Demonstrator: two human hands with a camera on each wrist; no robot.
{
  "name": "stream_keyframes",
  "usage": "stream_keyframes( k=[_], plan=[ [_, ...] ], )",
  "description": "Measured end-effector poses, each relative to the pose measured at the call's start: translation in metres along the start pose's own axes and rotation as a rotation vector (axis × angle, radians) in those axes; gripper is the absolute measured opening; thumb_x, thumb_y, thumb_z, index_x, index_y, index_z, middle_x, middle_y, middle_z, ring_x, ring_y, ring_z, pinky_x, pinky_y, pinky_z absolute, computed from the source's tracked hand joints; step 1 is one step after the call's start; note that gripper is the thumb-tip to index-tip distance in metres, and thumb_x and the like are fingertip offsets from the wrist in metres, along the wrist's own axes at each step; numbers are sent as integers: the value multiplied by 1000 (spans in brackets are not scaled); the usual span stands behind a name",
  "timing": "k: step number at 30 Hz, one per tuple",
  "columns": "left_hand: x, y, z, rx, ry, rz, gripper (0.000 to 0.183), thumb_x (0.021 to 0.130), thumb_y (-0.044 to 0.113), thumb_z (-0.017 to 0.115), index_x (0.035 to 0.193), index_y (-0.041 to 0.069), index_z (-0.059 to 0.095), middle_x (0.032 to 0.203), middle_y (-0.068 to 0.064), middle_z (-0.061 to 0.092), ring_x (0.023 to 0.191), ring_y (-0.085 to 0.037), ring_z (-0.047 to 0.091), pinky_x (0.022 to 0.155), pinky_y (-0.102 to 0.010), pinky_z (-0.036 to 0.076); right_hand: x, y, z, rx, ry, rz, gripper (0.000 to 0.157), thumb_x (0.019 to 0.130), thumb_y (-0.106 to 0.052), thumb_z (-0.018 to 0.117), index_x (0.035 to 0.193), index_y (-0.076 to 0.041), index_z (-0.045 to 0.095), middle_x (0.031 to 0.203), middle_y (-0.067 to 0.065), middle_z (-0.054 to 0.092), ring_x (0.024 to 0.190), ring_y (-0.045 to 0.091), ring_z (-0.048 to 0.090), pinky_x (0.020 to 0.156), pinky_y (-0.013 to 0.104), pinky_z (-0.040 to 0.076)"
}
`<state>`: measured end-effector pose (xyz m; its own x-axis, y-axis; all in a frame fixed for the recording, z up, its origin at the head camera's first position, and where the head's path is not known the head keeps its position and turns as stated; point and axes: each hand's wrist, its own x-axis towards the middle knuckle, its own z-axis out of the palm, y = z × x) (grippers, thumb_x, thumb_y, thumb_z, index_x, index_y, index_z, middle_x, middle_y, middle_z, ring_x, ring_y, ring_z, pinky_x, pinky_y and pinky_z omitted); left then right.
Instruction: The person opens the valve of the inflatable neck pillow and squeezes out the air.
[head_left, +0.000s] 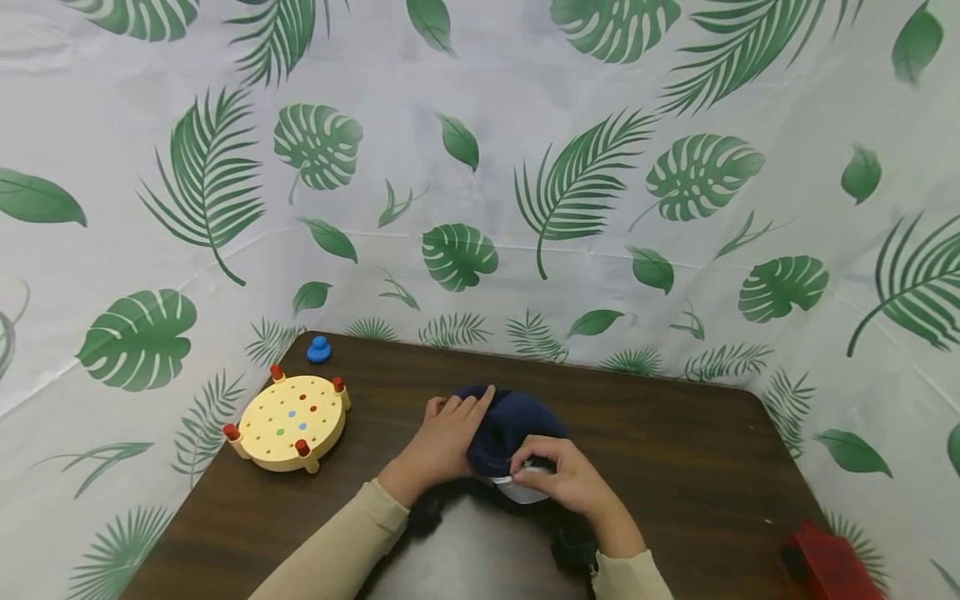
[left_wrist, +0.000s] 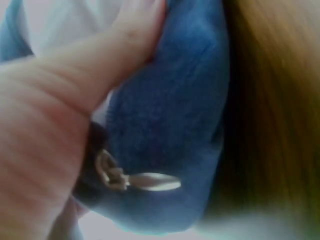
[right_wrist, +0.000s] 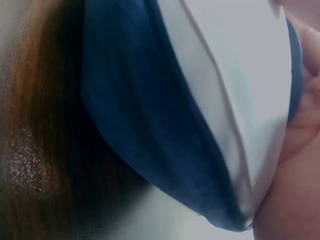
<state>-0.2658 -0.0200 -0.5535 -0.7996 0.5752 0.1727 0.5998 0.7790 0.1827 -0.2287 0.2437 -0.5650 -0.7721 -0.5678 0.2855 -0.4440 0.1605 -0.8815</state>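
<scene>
A navy blue fabric pouch with a white lining stands between my hands on the dark table. My left hand grips its left side, thumb along the near side and one finger stretched over the top. A metal zip pull hangs below that thumb in the left wrist view. At the near right edge, my right hand pinches the pouch with thumb and curled forefinger. The right wrist view shows a wide white band beside the blue cloth; my right fingertips are mostly hidden there.
To the left on the brown table is a round yellow pegboard with red pegs and coloured dots. Behind it sits a small blue knobbed piece. A red object lies at the right front corner. Leaf-print cloth hangs behind.
</scene>
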Motion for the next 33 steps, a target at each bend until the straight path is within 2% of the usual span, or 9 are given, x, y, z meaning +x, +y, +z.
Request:
stream_keyframes(
  k=[7,10,13,16,18,22,26,29,33],
  plan=[
    [2,11,-2,76,10,-139,119,70,87,83,162,16,52,132,-9,67,118,-30,58,93,-55,36,-2,0,-2,-216,232,-37,19,96,-11,83,103,-27,77,121,2,80,131,29,69,118,31,44],
    [4,11,-2,102,22,-161,98,73,88,80,139,16,71,119,-9,64,108,-30,52,89,-54,35,-1,2,-4,-209,300,-42,21,96,-6,83,105,-25,76,119,-1,79,136,33,67,116,28,45],
    [9,10,-6,119,40,-128,84,75,87,79,125,19,79,130,-12,61,118,-32,51,99,-57,39,-1,5,-6,-160,316,-16,20,97,-6,82,106,-23,76,123,0,78,138,33,67,113,22,48],
    [13,7,-8,85,9,-91,84,77,83,81,133,20,77,156,-12,58,145,-38,50,119,-59,40,-1,7,-8,-119,302,12,20,95,-7,84,107,-21,75,127,3,78,139,34,66,114,19,46],
    [15,5,-7,32,-27,-92,87,79,80,83,139,17,71,159,-10,60,151,-39,49,125,-58,37,-2,9,-8,-100,295,30,21,94,-8,85,108,-21,75,130,5,77,139,35,66,114,18,45],
    [17,3,-5,-81,-39,-134,105,77,73,88,154,10,54,142,-11,71,133,-41,60,117,-58,44,0,14,-7,-77,306,52,21,93,-10,86,108,-20,75,134,9,77,140,35,65,113,16,44],
    [18,3,0,-87,-23,-143,123,75,75,90,172,26,32,135,-13,66,109,-36,60,98,-55,49,-2,19,-4,-50,323,77,18,95,-10,84,109,-19,75,136,13,76,138,30,67,113,15,42],
    [16,4,3,-85,-28,-133,121,75,76,89,173,39,28,138,-14,63,108,-35,58,95,-55,48,-5,24,-3,-16,328,94,17,96,-10,83,110,-17,75,138,14,75,136,21,67,111,16,44],
    [15,2,6,-158,-27,-134,112,76,73,90,169,42,36,161,-17,53,119,-40,57,104,-61,46,-6,29,-1,34,340,97,18,96,-7,82,111,-14,75,138,15,75,134,11,67,108,17,47]
  ],
)
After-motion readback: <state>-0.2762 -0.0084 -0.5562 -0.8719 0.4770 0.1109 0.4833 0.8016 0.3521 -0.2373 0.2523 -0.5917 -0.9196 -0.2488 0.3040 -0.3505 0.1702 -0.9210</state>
